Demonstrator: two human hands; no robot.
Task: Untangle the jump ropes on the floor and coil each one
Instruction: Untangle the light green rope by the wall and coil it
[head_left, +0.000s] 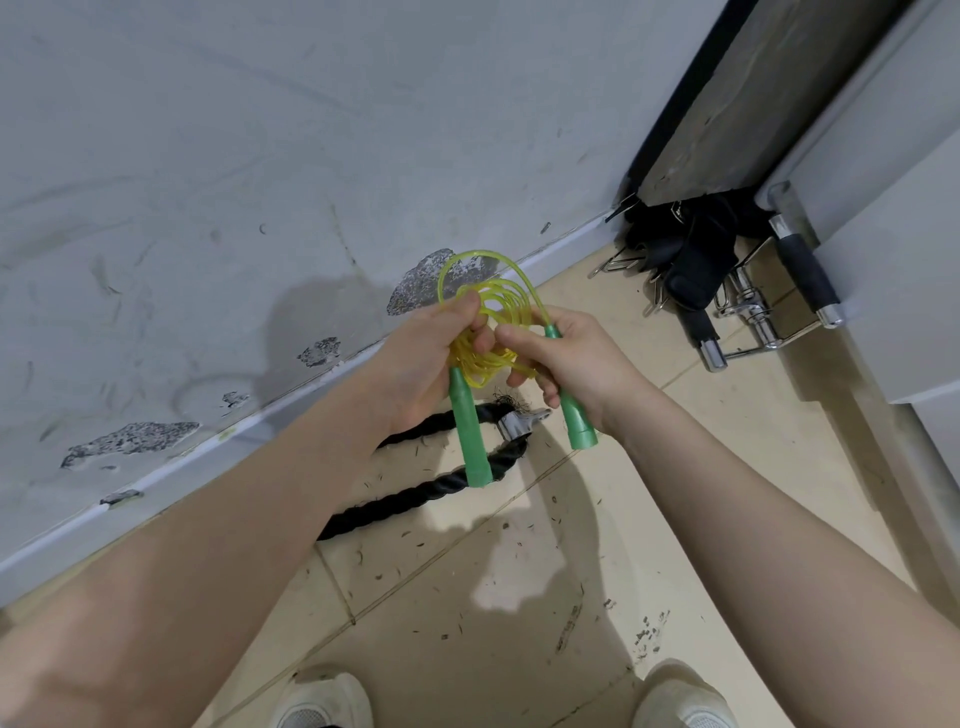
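While both hands are pinching the yellow rope (491, 322), its coil is risking springing loose toward 12 o'clock if the left hand (423, 364) or right hand (566, 358) fingers are relaxing.

This looks like a corner of a gym or workout room. A thick black braided battle rope (415, 496) lies on the beige tiled floor (467, 597) by a scuffed grey wall (208, 182), and chrome cable-machine handles with black grips (769, 322) lie far right.

Bright overhead light, soft shadows, wide-angle warp at edges
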